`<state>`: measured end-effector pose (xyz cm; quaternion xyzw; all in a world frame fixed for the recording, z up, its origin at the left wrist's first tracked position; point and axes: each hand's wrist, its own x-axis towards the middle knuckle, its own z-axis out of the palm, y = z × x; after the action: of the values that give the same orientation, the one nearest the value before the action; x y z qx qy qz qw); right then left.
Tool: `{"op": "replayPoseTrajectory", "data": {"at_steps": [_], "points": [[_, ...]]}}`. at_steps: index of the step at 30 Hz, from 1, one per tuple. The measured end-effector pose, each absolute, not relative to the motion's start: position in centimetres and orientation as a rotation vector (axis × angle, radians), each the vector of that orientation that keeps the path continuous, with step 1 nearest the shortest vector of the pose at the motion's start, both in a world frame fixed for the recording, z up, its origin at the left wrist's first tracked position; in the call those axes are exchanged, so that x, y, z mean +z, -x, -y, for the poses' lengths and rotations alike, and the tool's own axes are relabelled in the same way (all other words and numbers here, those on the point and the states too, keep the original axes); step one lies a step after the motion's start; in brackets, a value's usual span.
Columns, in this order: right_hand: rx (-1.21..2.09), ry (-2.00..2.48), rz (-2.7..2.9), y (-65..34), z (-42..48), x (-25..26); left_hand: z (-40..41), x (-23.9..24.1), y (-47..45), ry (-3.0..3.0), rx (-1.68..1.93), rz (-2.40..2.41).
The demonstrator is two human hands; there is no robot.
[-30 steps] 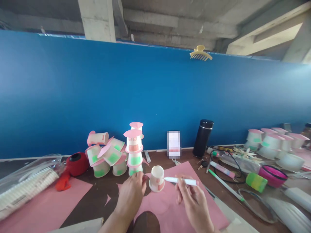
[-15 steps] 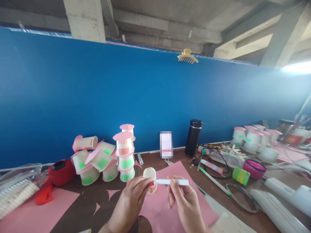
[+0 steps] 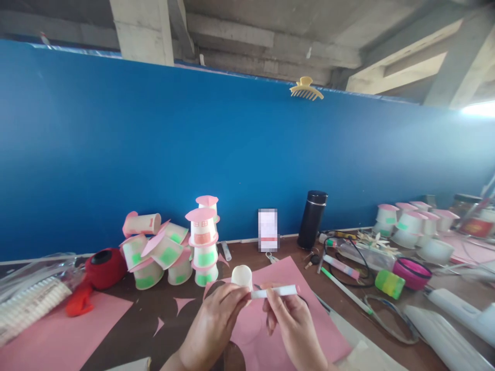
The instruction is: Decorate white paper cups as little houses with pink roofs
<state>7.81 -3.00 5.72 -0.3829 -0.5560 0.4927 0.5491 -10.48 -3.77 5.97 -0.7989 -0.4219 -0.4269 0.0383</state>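
Observation:
My left hand (image 3: 214, 324) is closed around the lower part of a small upside-down white paper cup (image 3: 242, 276), held just above the pink paper sheet (image 3: 309, 319). My right hand (image 3: 292, 322) pinches a white marker pen (image 3: 275, 292), held level with its tip pointing left at the cup's side, beside my left fingers. Both hands meet near the table's front middle. The cup's lower half is hidden by my left fingers.
A pile of decorated cups with pink lids (image 3: 174, 247) stands behind left, next to a red object (image 3: 102, 267). A black flask (image 3: 311, 219), pens, cables, a pink bowl (image 3: 412, 273) and more cups (image 3: 410, 224) lie right. A blue wall (image 3: 232, 154) backs the table.
My left hand has come from beside the cup to wrap around it. The cup and pen have drawn closer to me, and the pen tip now sits by my left fingers.

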Motion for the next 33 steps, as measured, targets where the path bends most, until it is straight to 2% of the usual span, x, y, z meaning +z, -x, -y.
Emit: {"op": "replayPoseTrajectory", "data": {"at_steps": [14,19,29,33], "points": [[1.057,1.103,1.378,-7.8,3.0,6.1,4.0,5.3,9.9,2.424,-1.351,1.362],[1.134,1.025,1.242,-6.8,2.9,6.0,4.0,5.5,9.8,2.470,-1.342,1.418],[1.324,0.945,1.175,-6.0,3.1,5.7,4.2,4.5,9.8,2.406,-1.193,1.203],[1.285,0.988,0.903,-8.1,0.8,5.4,4.2,5.0,9.9,2.442,-1.187,1.200]]}}
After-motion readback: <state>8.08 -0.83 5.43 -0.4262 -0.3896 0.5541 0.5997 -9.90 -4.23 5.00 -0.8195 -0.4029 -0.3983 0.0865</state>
